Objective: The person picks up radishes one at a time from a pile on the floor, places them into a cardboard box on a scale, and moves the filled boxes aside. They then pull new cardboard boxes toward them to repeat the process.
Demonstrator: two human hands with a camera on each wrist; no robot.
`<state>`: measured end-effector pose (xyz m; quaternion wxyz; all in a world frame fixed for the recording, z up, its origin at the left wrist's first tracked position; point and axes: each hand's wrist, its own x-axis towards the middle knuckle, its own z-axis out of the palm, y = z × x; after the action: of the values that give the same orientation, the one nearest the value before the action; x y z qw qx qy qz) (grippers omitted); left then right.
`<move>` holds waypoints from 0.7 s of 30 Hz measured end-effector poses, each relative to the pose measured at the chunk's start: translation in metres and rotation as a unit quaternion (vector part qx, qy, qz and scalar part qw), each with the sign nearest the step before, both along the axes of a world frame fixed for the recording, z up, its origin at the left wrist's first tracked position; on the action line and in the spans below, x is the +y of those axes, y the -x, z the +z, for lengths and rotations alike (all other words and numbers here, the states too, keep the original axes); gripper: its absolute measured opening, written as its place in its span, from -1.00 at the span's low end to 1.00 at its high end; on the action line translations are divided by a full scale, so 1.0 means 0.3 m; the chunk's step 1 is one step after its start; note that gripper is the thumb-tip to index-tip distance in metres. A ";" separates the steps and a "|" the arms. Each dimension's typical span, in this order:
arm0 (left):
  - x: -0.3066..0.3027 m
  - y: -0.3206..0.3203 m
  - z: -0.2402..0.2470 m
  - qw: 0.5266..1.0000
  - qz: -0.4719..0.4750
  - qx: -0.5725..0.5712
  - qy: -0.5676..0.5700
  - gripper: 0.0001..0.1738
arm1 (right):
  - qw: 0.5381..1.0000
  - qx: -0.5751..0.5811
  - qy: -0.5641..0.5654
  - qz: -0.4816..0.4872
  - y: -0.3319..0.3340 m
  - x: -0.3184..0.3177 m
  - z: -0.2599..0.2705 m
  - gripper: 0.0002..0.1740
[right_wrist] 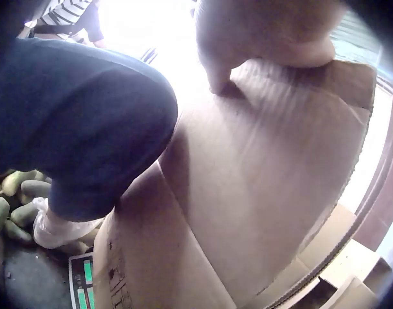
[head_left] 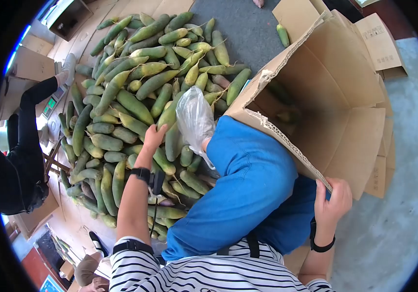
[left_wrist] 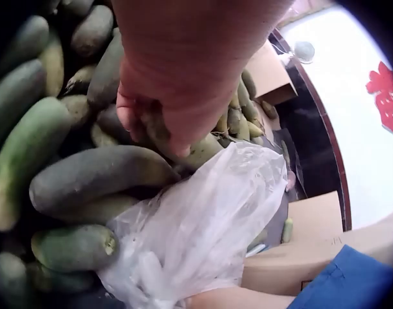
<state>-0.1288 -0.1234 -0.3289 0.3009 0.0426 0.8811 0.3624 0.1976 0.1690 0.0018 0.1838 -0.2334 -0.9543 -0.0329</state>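
Observation:
In the head view the left hand is on the heap of green radishes. Its fingers curl round the end of one radish in the left wrist view, where the palm hides part of it. Beside that hand, a clear plastic bag covers the person's foot. The right hand grips the near edge of a large open cardboard box, thumb on one side and fingers on the other; the right wrist view shows this hand against the cardboard. Dark shapes lie deep inside the box, partly in shadow.
The person's blue-trousered leg lies between the heap and the box. Another person's dark-clothed leg is at the left, near a scale with a green display. A single radish lies behind the box, near more cardboard.

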 end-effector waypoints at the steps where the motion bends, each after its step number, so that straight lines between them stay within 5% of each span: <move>1: -0.023 -0.013 0.032 0.990 0.073 -0.101 -0.066 -0.51 | 1.000 0.006 0.000 -0.004 0.000 0.000 0.000 -0.77; 6: -0.158 -0.249 0.277 0.916 0.222 -0.215 -0.256 -0.66 | 1.000 0.009 0.004 0.009 0.000 -0.004 0.008 -0.76; 8: -0.182 -0.345 0.396 0.938 0.175 -0.142 -0.262 -0.67 | 1.000 0.007 -0.004 0.014 -0.013 0.002 0.001 -0.73; 9: -0.184 -0.378 0.463 0.900 0.240 -0.188 -0.311 -0.69 | 1.000 0.009 -0.003 0.012 -0.014 -0.001 0.004 -0.72; 13: -0.153 -0.399 0.752 0.904 0.152 -0.083 -0.390 -0.60 | 0.999 0.029 -0.013 0.018 -0.015 0.003 0.007 -0.71; 17: 0.027 -0.352 1.049 0.871 -0.079 0.052 -0.481 -0.41 | 0.998 0.049 -0.022 0.019 -0.021 0.007 0.000 -0.69; 21: 0.288 -0.359 1.260 0.886 -0.145 0.141 -0.417 -0.47 | 0.996 0.077 -0.027 0.032 -0.033 0.002 -0.010 -0.68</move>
<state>-0.0211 -0.0370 0.0491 0.1774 0.3421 0.6662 0.6385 0.2075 0.1696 -0.0011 0.2637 -0.1999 -0.9430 -0.0347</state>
